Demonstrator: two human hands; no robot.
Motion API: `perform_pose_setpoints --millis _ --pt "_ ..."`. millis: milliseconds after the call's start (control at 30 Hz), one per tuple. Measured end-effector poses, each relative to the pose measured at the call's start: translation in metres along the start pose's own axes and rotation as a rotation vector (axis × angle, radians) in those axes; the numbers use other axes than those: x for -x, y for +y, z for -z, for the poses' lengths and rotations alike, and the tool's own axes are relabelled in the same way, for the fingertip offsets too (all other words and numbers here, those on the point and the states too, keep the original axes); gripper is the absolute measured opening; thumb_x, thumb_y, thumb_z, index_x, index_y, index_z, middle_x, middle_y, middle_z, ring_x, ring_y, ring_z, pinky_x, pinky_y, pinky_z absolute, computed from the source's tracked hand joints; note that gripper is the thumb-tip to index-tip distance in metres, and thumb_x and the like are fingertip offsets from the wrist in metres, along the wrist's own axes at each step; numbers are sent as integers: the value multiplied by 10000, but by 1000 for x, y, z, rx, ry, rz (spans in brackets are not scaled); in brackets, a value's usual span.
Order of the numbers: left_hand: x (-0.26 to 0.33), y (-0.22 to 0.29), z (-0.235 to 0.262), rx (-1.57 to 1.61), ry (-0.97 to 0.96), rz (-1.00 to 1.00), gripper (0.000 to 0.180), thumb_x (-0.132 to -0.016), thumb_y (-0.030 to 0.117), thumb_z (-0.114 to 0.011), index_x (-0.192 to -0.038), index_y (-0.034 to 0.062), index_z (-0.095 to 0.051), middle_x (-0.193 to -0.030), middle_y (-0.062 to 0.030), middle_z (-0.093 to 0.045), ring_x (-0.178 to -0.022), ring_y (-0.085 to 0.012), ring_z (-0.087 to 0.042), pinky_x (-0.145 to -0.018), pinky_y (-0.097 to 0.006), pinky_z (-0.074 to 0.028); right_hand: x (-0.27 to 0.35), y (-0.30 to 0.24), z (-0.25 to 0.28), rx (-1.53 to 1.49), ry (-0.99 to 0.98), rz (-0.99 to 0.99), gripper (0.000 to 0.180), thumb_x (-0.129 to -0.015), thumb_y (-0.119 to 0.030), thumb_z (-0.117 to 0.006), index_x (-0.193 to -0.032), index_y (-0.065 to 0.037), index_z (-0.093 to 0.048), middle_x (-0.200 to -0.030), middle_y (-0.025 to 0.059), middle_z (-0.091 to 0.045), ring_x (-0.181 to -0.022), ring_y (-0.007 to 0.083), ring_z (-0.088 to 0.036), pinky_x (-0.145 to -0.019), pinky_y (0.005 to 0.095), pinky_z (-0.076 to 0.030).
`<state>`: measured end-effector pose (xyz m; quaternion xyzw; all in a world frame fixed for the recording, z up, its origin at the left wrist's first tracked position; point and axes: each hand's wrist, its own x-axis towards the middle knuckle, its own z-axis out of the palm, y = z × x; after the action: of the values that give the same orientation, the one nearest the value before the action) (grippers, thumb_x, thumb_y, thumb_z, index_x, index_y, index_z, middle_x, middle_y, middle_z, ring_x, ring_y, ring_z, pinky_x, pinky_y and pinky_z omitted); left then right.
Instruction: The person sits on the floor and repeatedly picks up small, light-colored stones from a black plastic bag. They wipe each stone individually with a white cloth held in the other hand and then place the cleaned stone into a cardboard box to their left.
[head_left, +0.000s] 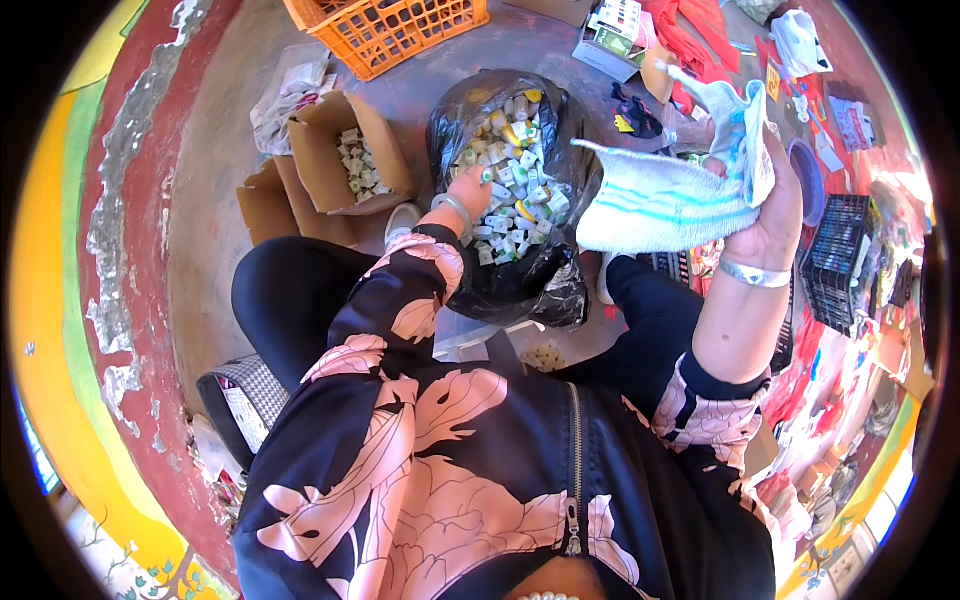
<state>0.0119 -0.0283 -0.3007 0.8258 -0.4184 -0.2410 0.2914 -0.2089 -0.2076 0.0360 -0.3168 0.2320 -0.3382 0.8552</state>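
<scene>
My left hand (468,194) reaches over an open black plastic bag (452,112) between my knees. Its fingers are closed at a small white-and-green container (487,175). The bag holds many small whitish containers (535,192), some with green marks, and a few yellow pieces among them. Raised to the right of the bag, my right hand (772,215) grips a white cloth (665,205) with light blue stripes. The cloth hangs out toward the left, its upper part bunched in my fingers, and hides part of the floor behind it.
Left of the bag, an open cardboard box (400,150) holds similar small pieces, beside another open box (265,200). An orange crate (400,35) stands beyond. On the right are a black crate (838,250), a purple basin (812,185), red cloth (705,40) and scattered items.
</scene>
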Motion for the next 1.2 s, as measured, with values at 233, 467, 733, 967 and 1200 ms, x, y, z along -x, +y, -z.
perform_pose_setpoints --millis 233,467,733,967,1200 --pt "-55 -9 -9 -258 -182 -32 503 -758 172 -568 -1195 -2 -388 -1225 -239 -414 -1100 -387 -437 -926 -405 -374 3 -1 1 -53 114 -49 234 -858 -140 -483 -1025 15 -539 -870 182 -619 -636 246 -617 -428 304 -514" --pt "-90 28 0 -482 -556 219 792 -686 261 -678 -1346 141 -256 -1367 -184 -257 -1243 -386 -273 -1005 -408 -298 6 3 0 -74 98 -53 287 -883 -135 -426 -1125 8 -480 -949 158 -598 -690 232 -599 -452 296 -485" --pt "-76 38 -20 -586 -414 274 531 -737 151 -586 -1237 221 -420 -1350 -107 -271 -1256 -338 -249 -936 -488 -351 5 2 5 -69 118 -65 288 -876 -123 -437 -1136 -5 -477 -964 140 -597 -716 234 -597 -449 291 -470" --pt "-55 21 -29 -463 -482 288 534 -742 37 -525 -1235 203 -400 -1368 -144 -238 -1188 -379 -351 -900 -425 -415 8 2 4 -84 124 -65 295 -871 -115 -447 -1142 -1 -473 -966 140 -601 -731 240 -606 -450 293 -484" --pt "6 -5 -51 -389 -479 -118 433 -738 -23 -446 -1139 120 -527 -1276 -143 -393 -1100 -370 -444 -904 -388 -402 9 4 5 -88 177 -118 266 -858 -97 -464 -1091 25 -506 -953 151 -612 -740 222 -638 -503 314 -554"
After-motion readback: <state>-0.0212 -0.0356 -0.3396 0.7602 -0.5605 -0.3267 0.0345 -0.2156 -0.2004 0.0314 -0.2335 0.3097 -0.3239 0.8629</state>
